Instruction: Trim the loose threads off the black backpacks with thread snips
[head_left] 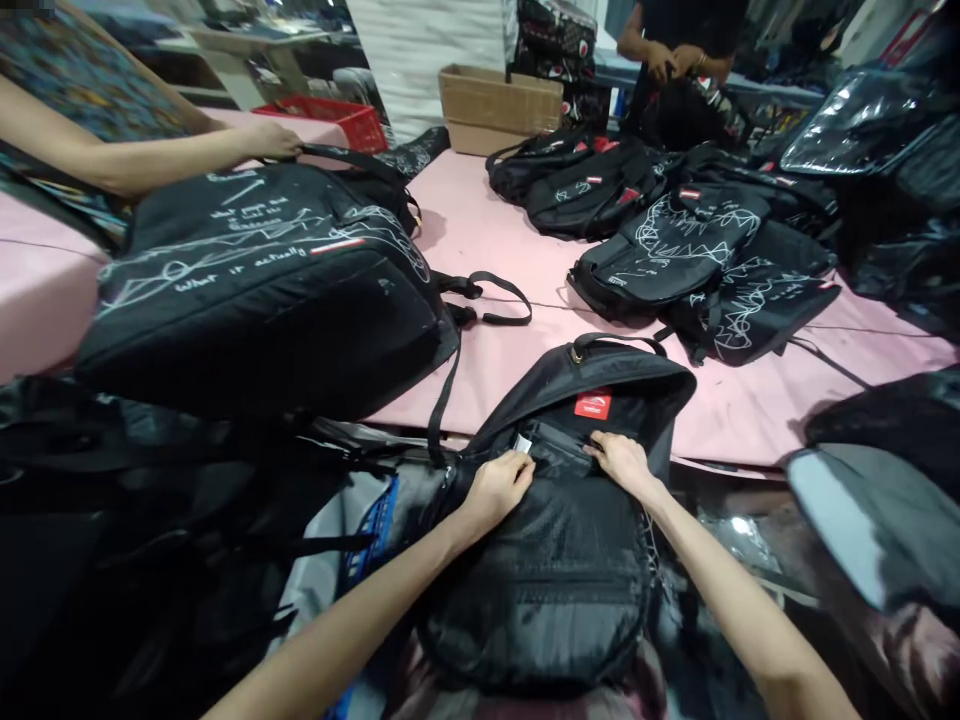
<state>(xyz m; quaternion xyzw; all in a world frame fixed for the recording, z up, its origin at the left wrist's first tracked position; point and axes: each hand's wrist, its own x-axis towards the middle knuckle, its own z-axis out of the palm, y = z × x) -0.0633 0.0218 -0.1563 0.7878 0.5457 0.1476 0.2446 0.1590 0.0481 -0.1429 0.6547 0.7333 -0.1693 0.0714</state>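
An unzipped black backpack [540,570] lies before me against the table edge, its front panel folded down toward me. Inside, near its top, shows a red label [593,403], and a small white tag [523,443] sticks up beside my left fingers. My left hand [499,488] is closed on the left part of the inner pocket's edge. On the right part of that edge, my right hand [621,462] pinches the dark fabric. The bag's lower back is hidden beneath the folded panel.
A large black backpack [285,320] with white drawings sits at left on the pink table [510,260], a co-worker's hand [274,141] at its top. Several backpacks [667,255] are piled at right. A cardboard box [500,105] and a red crate [360,125] stand behind. Another person works beyond.
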